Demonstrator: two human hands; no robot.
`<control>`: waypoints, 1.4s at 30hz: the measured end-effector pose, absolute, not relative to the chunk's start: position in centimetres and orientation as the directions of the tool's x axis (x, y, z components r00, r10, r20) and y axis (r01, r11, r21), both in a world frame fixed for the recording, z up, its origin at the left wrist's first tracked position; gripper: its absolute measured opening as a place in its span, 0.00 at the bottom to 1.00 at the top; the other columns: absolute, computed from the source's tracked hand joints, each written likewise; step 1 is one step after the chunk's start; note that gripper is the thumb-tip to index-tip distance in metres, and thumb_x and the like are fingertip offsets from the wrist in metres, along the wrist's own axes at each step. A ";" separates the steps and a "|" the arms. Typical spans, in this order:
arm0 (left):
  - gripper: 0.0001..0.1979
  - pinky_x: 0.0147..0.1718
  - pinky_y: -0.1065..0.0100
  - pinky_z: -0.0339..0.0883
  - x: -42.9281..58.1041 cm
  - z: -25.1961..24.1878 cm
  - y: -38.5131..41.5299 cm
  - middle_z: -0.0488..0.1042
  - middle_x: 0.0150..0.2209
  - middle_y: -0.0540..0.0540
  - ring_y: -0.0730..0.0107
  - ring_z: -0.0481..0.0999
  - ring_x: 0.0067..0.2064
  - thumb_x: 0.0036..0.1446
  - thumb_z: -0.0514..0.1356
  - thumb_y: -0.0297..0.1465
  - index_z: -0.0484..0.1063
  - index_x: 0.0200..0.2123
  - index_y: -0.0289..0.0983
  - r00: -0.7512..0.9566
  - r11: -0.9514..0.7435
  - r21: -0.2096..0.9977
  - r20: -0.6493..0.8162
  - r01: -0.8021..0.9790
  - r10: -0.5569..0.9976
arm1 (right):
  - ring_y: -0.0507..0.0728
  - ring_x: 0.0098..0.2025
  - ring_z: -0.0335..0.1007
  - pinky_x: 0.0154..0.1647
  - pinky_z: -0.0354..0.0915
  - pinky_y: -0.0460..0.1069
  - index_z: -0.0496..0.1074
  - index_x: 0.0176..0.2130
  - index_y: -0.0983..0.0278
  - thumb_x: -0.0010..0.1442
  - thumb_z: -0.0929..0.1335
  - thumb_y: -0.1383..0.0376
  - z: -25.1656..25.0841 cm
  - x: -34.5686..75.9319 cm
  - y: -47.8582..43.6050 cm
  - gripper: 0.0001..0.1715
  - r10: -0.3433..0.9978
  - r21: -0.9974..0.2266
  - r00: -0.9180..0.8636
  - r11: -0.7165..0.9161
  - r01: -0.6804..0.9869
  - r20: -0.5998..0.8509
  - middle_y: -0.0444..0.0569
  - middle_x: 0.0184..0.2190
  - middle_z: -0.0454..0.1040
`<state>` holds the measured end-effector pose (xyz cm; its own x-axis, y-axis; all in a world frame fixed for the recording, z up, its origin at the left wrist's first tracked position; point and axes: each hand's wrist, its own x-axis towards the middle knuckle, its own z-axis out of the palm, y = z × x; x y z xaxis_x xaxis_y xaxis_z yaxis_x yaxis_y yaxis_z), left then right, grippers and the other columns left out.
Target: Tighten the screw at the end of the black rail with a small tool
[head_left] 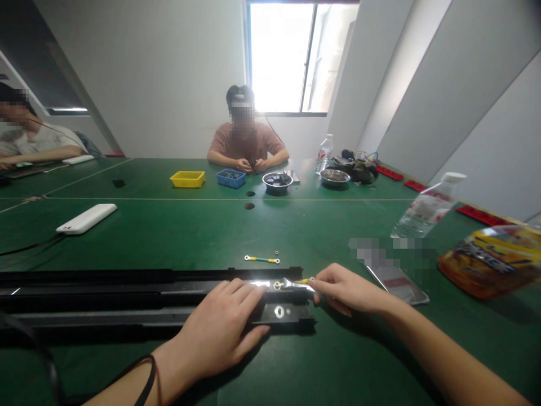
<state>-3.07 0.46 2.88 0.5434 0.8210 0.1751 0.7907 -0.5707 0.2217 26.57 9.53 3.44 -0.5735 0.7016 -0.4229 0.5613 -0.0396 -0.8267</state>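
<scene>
Long black metal rails (139,307) lie side by side across the near table. My left hand (222,321) rests spread over them near their right end, palm down and pressing on the metal. At that end my right hand (338,287) grips a small silver wrench (291,284). The wrench's head is at a ring terminal (277,285) on the far rail. A yellow-sleeved wire end (305,281) shows beside the wrench, close to my right fingertips. Beyond the rails lies a loose green-and-yellow ground wire (262,259) with ring ends, and a small nut (276,252).
A phone (399,282), a snack bag (490,262) and a water bottle (431,206) stand to the right. A white power bank (88,219) lies left. Farther off are a yellow tray (187,179), a blue tray (230,178), metal bowls (277,186) and two seated people.
</scene>
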 end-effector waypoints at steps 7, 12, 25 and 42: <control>0.25 0.50 0.52 0.67 -3.2 3.0 0.3 0.75 0.55 0.43 0.52 0.72 0.52 0.65 0.61 0.41 0.64 0.63 0.43 0.540 -0.560 0.217 0.149 0.799 0.828 | 0.50 0.16 0.64 0.17 0.57 0.44 0.72 0.31 0.66 0.59 0.71 0.43 2.3 27.5 10.6 0.28 0.778 -0.863 -0.509 -0.083 0.499 -0.369 0.40 0.15 0.68; 0.25 0.51 0.51 0.67 -3.1 3.0 0.4 0.74 0.56 0.42 0.52 0.71 0.52 0.66 0.60 0.41 0.63 0.64 0.42 0.545 -0.560 0.219 0.132 0.799 0.828 | 0.49 0.17 0.62 0.21 0.58 0.45 0.69 0.27 0.65 0.61 0.69 0.43 2.2 26.5 10.6 0.29 0.866 -0.916 -0.455 -0.008 0.400 -0.207 0.41 0.16 0.67; 0.25 0.51 0.51 0.67 -3.1 2.9 0.4 0.74 0.56 0.42 0.52 0.71 0.53 0.66 0.59 0.42 0.62 0.64 0.42 0.545 -0.562 0.218 0.135 0.798 0.827 | 0.50 0.19 0.63 0.23 0.59 0.45 0.68 0.25 0.64 0.64 0.67 0.43 2.2 25.2 10.5 0.31 0.882 -0.884 -0.436 0.053 0.465 -0.176 0.42 0.17 0.67; 0.26 0.50 0.52 0.67 -3.1 3.0 0.5 0.74 0.55 0.44 0.53 0.71 0.52 0.66 0.60 0.41 0.62 0.64 0.43 0.542 -0.561 0.239 0.146 0.792 0.828 | 0.49 0.16 0.61 0.18 0.57 0.43 0.71 0.32 0.65 0.68 0.63 0.44 2.7 26.1 9.6 0.29 0.686 -0.853 -0.633 0.033 0.521 -0.359 0.42 0.15 0.68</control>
